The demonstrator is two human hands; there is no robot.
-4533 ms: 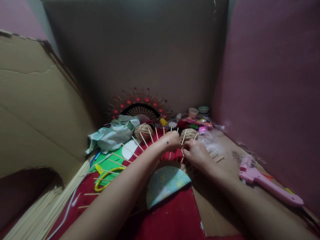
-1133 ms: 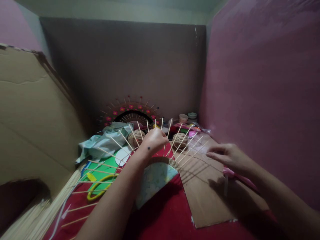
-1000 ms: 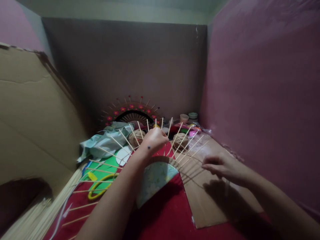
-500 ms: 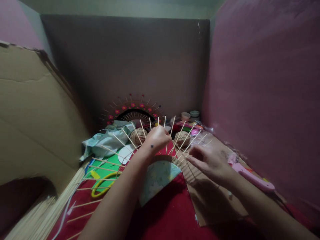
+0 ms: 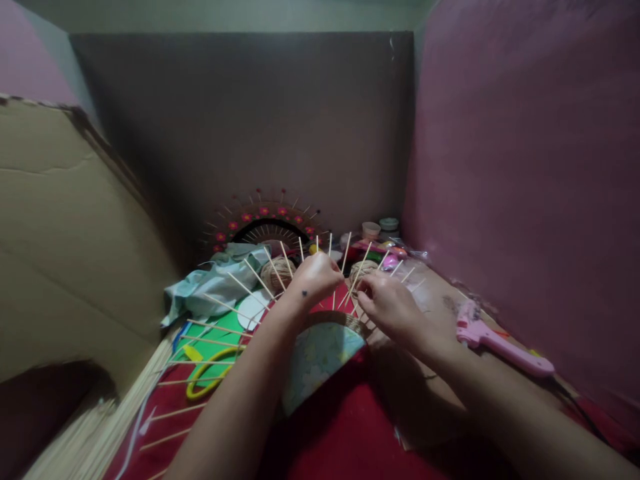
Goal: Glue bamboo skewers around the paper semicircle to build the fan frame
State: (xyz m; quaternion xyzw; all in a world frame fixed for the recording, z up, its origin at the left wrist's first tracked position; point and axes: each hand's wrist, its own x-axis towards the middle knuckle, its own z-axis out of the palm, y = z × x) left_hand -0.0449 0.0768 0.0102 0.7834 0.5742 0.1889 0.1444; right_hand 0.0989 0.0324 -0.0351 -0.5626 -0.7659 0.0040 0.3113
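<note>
A half-round piece covered in pale floral fabric has a woven twine band along its curved edge. Thin wooden sticks fan outward from it. My left hand is closed over the far side of the fan, its fingertips pinching at one stick. To the right, my right hand is curled with thumb and forefinger together among the neighbouring sticks. Whatever lies in that pinch is too small to make out. Balls of twine sit just behind the sticks, one on each side of my left hand.
A pink glue gun lies at right on cardboard. Left are yellow-handled scissors, green sheet, pale cloth and a bundle of sticks. A flower-trimmed fan leans at the back wall; a large cardboard stands left.
My right hand has moved left and inward to the sticks beside my left hand, and its fingers have closed together. My left hand stays in place.
</note>
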